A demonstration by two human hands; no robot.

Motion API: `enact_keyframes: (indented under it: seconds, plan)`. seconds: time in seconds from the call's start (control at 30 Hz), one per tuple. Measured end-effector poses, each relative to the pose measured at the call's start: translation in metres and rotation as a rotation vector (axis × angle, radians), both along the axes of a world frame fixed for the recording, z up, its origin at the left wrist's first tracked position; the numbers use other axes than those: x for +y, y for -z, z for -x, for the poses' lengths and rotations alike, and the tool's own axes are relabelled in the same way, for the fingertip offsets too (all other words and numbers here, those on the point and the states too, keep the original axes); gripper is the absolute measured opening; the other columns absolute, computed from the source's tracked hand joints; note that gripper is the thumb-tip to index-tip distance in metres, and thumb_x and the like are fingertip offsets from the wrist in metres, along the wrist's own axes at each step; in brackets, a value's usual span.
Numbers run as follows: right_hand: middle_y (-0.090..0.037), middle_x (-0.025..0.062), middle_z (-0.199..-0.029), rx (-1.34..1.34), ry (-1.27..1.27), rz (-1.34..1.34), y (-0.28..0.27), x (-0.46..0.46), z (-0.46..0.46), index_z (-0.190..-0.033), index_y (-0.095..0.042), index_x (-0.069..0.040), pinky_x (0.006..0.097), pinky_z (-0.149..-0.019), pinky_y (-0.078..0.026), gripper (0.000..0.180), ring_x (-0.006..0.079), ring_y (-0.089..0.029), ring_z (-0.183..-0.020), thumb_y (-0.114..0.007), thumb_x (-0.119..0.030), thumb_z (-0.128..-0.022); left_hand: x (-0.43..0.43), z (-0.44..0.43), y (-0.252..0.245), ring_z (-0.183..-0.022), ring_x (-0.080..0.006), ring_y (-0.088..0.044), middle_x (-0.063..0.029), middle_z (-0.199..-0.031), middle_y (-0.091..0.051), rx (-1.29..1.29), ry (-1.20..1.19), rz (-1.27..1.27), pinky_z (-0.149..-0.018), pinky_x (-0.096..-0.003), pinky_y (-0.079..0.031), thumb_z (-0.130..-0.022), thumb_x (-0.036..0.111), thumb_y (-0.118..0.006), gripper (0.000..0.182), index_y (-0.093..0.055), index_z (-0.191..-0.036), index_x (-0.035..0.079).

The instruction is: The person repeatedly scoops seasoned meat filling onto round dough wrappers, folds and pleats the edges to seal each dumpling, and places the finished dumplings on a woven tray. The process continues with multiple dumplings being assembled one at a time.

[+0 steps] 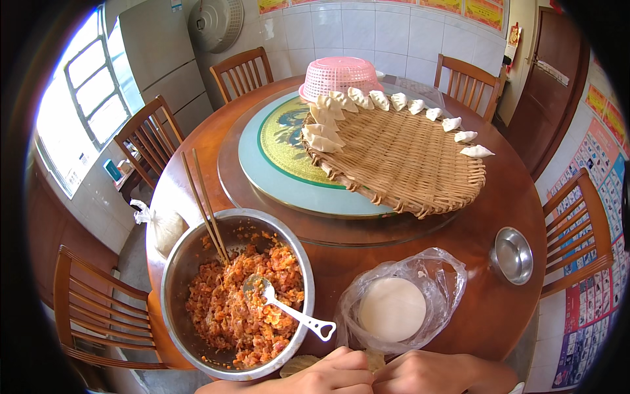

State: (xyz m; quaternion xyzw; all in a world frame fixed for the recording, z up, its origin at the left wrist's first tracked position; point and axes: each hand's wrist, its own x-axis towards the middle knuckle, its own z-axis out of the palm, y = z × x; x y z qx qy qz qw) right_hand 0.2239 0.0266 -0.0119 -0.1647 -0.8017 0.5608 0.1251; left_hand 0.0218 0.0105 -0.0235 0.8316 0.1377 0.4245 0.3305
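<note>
My left hand (pixel 330 375) and my right hand (pixel 418 372) meet at the bottom edge, knuckles up; their fingers and anything between them are hidden. Pale, dough-like edges show just behind them. To the left, a steel bowl (pixel 170 300) holds orange-and-pink minced filling (pixel 231 310), with a metal spoon (pixel 300 317) resting in it and a pair of chopsticks (pixel 206 207) leaning on its rim. Beyond my hands, round dumpling wrappers (pixel 392 309) lie stacked in a clear plastic bag (pixel 445 276). Folded dumplings (pixel 362 98) line the far and left rim of a woven wicker tray (pixel 408 162).
The tray sits tilted on a glass turntable (pixel 256 147) on the round wooden table (pixel 325 261). A pink plastic basket (pixel 339 79) stands behind it. A small steel bowl (pixel 513 256) is at the right edge, a knotted plastic bag (pixel 165 226) at the left. Wooden chairs (pixel 108 315) surround the table.
</note>
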Motion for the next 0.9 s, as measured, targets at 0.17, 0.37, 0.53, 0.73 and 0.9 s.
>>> enact_keyframes:
  seconds: [0.17,0.37,0.53,0.73,0.9]
  plan:
    - [-0.060,0.0150,-0.070,0.049,-0.005,-0.024,0.002,0.000,0.000,-0.077,-0.062,-0.002,0.0376,-0.056,-0.046,0.030,0.0319,-0.059,-0.060,-0.070,-0.030,-0.075,0.000,0.000,0.001,-0.066,-0.0299,-0.051,-0.0139,-0.075,-0.055,-0.044,0.008,-0.034,-0.059,-0.0387,-0.038,-0.079,0.005,-0.058,0.011,-0.061,-0.086,-0.002]
    - [-0.061,0.0154,-0.074,0.097,0.002,0.014,0.003,0.000,-0.001,-0.082,-0.062,-0.001,0.0369,-0.059,-0.046,0.026,0.0321,-0.060,-0.064,-0.069,-0.026,-0.075,0.003,0.000,0.005,-0.065,-0.0299,-0.050,-0.0140,-0.078,-0.055,-0.053,0.044,0.007,-0.059,-0.0399,-0.038,-0.086,0.018,-0.053,0.023,-0.057,-0.094,-0.003]
    - [-0.061,0.0164,-0.077,0.091,0.076,0.121,0.000,0.000,-0.003,-0.087,-0.062,0.000,0.0349,-0.061,-0.045,0.026,0.0317,-0.060,-0.068,-0.069,-0.022,-0.075,0.005,0.004,-0.001,-0.067,-0.0327,-0.046,-0.0166,-0.080,-0.053,-0.046,-0.011,0.200,-0.063,-0.0392,-0.038,-0.091,0.036,-0.041,0.043,-0.055,-0.088,-0.004]
    - [-0.060,0.0167,-0.074,0.162,0.125,0.069,0.000,0.002,-0.003,-0.095,-0.063,0.000,0.0355,-0.059,-0.045,0.030,0.0320,-0.060,-0.066,-0.069,-0.022,-0.075,-0.001,0.002,-0.005,-0.072,-0.0341,-0.051,-0.0189,-0.081,-0.057,0.032,-0.043,0.262,-0.067,-0.0420,-0.041,-0.088,0.010,-0.048,0.018,-0.059,-0.088,-0.004]
    - [-0.062,0.0162,-0.077,0.122,0.103,0.046,0.000,0.003,-0.003,-0.098,-0.064,-0.001,0.0355,-0.060,-0.045,0.032,0.0324,-0.060,-0.067,-0.069,-0.023,-0.075,-0.003,-0.001,-0.001,-0.069,-0.0339,-0.053,-0.0183,-0.079,-0.060,-0.073,0.007,0.274,-0.067,-0.0411,-0.042,-0.088,0.008,-0.049,0.017,-0.061,-0.087,-0.005]
